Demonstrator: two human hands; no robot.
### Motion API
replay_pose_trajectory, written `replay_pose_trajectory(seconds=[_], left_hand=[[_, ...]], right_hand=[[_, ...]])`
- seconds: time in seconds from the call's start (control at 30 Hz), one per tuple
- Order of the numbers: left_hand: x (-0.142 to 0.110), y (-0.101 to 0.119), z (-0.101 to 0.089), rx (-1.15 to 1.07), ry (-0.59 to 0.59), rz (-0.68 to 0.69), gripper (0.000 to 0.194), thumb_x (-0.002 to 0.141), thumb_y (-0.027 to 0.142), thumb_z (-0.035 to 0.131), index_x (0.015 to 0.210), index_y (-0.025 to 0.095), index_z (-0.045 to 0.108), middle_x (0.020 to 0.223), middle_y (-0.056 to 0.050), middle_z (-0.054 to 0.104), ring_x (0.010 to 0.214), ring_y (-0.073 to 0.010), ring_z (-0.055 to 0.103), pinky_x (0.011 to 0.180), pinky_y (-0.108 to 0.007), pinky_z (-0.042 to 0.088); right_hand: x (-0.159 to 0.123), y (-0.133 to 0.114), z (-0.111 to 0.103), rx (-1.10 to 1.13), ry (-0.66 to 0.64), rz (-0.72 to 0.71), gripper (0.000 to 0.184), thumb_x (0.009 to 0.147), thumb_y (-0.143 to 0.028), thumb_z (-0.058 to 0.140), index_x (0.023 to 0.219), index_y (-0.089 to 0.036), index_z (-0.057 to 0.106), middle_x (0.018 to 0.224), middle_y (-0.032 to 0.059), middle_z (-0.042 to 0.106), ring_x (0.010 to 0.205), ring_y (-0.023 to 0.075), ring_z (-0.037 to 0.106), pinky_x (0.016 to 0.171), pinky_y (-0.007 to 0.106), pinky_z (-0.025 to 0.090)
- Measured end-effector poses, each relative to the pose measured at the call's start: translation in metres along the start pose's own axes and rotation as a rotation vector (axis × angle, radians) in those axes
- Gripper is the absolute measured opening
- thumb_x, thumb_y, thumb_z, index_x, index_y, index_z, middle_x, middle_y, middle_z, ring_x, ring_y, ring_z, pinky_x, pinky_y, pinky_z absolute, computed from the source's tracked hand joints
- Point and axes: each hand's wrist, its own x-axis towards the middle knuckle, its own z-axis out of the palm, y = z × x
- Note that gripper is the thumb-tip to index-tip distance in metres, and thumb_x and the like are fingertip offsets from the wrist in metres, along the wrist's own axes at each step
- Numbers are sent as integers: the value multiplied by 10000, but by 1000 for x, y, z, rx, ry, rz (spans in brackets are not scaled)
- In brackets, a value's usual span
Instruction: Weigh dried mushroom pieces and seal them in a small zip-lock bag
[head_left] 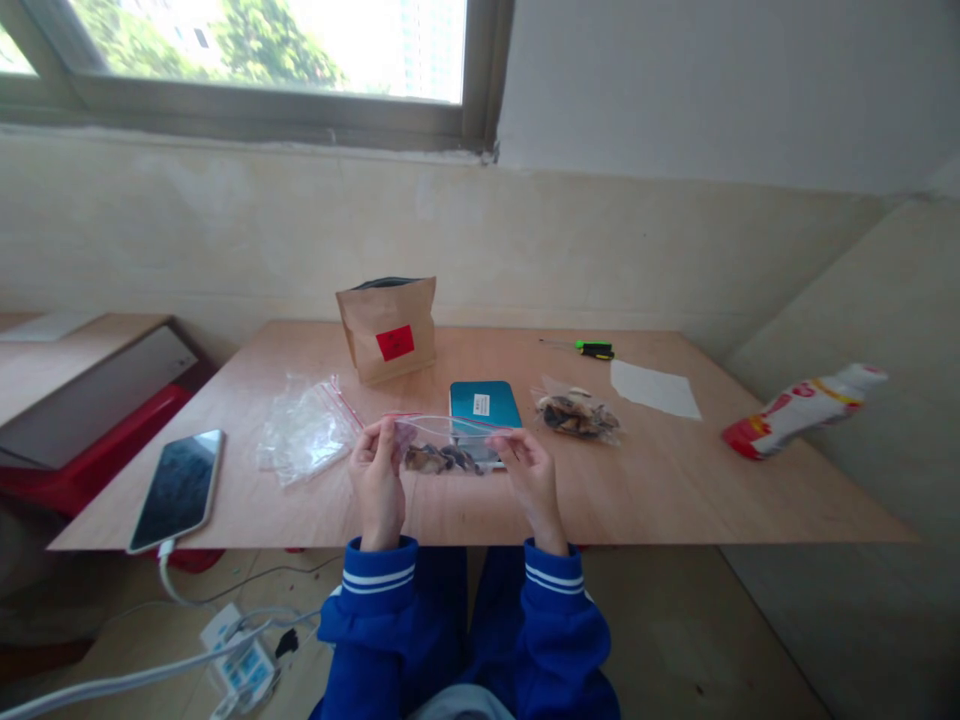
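Between my two hands a clear zip bag (444, 458) with a red seal line is stretched, and brown and dark dried pieces, possibly mushrooms, lie in its bottom. My left hand (379, 470) pinches its left top corner, my right hand (528, 468) the right one. The bag's mouth looks slightly parted along the top. Partly covered by it, a teal flat device (495, 398) with a white label, perhaps a scale, rests on the table (645, 490). A second clear bag (577, 414) of similar dried pieces lies right of the device.
A brown paper pouch (386, 335) with a red label stands at the back, top open. Empty clear bags (307, 430) lie left, beside a phone (180, 488) on a charging cable. A screwdriver (592, 349), white paper (655, 389) and a red-white bottle (799, 412) are right. A power strip (240, 660) sits below.
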Motion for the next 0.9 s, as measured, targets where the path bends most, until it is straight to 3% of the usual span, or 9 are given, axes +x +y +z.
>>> replay_pose_trajectory(seconds=[0.2,0.57,0.9], left_hand=[[-4,0,7,-3,-62,-20,272,728,401,757,761,166,623,646,43,613,647,-84,606,724,-234,499],[-2,2,1,281,-296,27,241,839,412,646,835,171,647,790,-4,670,798,-139,647,797,-282,510],[-5,0,4,421,-169,129,293,848,449,616,850,156,608,756,-19,660,738,-146,649,681,-262,513]], right_hand=[[-1,-9,-3,3,61,-4,251,807,-445,665,851,-198,673,775,36,722,757,192,672,763,339,528],[3,-12,-13,12,222,-44,254,812,-431,650,826,-180,680,726,21,697,668,146,635,678,286,516],[4,-6,-3,37,296,-38,265,787,-425,671,815,-163,695,780,43,720,724,163,650,712,297,506]])
